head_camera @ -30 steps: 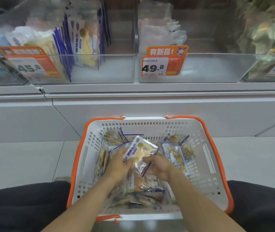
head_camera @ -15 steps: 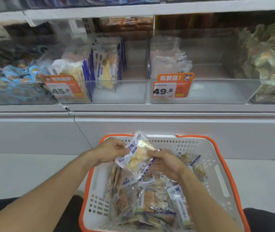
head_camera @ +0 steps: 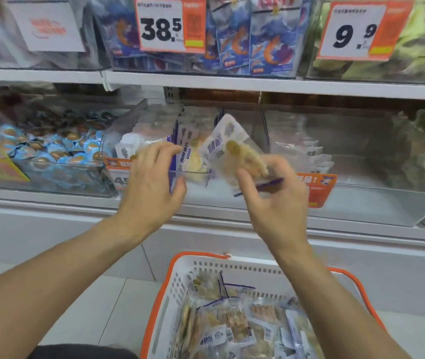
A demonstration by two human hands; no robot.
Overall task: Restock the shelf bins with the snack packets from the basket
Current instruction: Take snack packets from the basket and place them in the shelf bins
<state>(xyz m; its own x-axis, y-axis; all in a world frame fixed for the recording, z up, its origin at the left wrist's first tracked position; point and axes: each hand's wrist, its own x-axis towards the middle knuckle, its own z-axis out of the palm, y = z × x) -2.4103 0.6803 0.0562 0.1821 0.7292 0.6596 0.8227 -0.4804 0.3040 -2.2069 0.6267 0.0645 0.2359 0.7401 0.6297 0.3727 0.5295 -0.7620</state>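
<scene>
Shop shelving fills the background, its upper row cut off at the top and much of it smeared by motion blur. Clear bins line the lower shelf; the middle bin holds upright packets, and the left hand covers most of its price tag. That hand hangs at the bin's front edge with fingers loosely curled, holding nothing. Below, the white and orange basket of packets is cropped by the bottom edge. The right hand pinches a snack packet, raised and tilted just in front of the middle bin, hiding part of the neighbouring orange tag.
</scene>
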